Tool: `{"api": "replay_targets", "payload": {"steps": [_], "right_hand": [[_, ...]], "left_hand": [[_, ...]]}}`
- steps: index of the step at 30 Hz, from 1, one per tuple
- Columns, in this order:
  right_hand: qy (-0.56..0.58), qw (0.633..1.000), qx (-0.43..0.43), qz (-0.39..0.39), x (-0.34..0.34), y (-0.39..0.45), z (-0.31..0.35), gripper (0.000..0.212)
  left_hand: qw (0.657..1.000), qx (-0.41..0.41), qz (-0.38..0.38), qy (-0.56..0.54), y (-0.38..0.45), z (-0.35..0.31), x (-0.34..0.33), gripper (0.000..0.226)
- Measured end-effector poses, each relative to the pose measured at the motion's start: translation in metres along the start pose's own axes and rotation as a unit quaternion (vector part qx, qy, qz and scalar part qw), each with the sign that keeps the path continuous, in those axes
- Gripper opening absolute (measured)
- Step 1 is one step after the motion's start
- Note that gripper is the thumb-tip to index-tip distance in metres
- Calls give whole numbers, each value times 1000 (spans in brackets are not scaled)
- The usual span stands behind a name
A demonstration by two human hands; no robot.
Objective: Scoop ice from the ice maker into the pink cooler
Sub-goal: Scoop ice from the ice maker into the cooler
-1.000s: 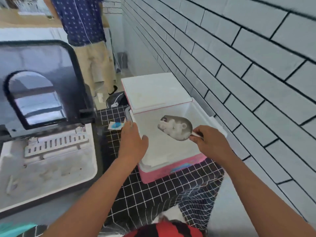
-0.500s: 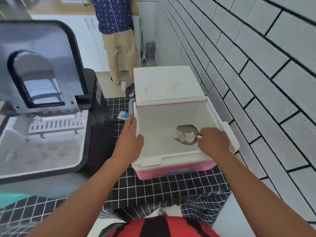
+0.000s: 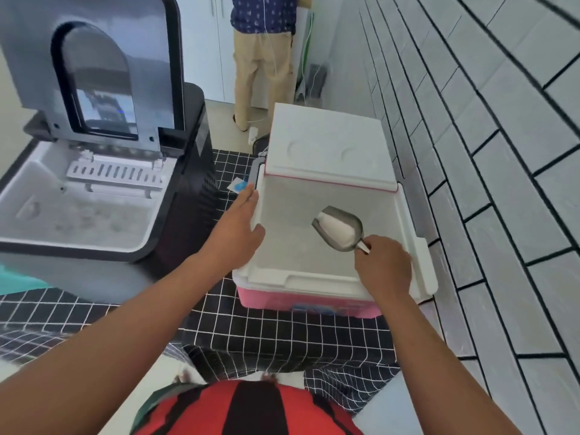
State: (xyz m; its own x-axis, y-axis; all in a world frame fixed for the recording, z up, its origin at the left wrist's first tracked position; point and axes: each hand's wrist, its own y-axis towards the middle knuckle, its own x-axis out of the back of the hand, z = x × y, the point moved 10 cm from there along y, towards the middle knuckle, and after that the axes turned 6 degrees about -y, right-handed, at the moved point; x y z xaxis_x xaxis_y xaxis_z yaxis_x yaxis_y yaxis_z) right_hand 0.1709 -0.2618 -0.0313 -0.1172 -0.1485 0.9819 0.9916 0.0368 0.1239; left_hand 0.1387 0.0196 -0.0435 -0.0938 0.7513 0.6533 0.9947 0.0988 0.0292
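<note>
The pink cooler (image 3: 301, 301) stands open on the checked cloth, its white lid (image 3: 329, 146) folded back toward the wall. My right hand (image 3: 384, 266) grips the handle of a metal scoop (image 3: 339, 227), which hangs inside the cooler with its mouth tipped down and left. My left hand (image 3: 240, 219) rests flat along the cooler's left rim. To the left stands the black ice maker (image 3: 188, 196) with its lid raised; ice lies in its white bin (image 3: 88, 221). I cannot make out ice in the scoop.
A tiled white wall (image 3: 486, 152) runs close along the cooler's right side. A person in tan trousers (image 3: 260, 67) stands on the floor beyond the table. A black-and-white checked cloth (image 3: 251, 328) covers the table. A small blue-and-white packet (image 3: 238, 185) lies between the two appliances.
The scoop held ice cubes a second ago; it has since tipped downward inside the cooler and looks emptied. My head moved, shifting the view. The left hand stayed on the rim.
</note>
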Motion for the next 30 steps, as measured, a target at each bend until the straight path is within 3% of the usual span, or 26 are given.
{"api": "replay_targets", "payload": {"steps": [4,6,10,15,19,23,27,30], "right_hand": [[27,999,25,-39,22,-2,14,17],[56,995,44,-70,44,-2,30,13],[99,984,107,-98,91,2,94,7],[80,972,210,-70,125,-7,210,12],[-20,950,309,-31,129,-26,307,9],[-197,902,385,-14,115,-47,390,4],[-334,836,436,-10,98,-69,449,32],[-370,808,458,-5,79,-71,475,32]], "left_hand": [[991,-60,50,111,-2,-24,11,71],[987,-99,55,114,-8,-39,34,68],[985,-137,-9,108,-26,-43,107,62],[986,-72,-87,126,-54,28,202,56],[981,6,-125,145,-73,109,266,53],[982,92,-127,108,-86,168,291,66],[986,76,-132,68,-84,172,289,68],[986,57,-139,70,-84,170,290,65]]}}
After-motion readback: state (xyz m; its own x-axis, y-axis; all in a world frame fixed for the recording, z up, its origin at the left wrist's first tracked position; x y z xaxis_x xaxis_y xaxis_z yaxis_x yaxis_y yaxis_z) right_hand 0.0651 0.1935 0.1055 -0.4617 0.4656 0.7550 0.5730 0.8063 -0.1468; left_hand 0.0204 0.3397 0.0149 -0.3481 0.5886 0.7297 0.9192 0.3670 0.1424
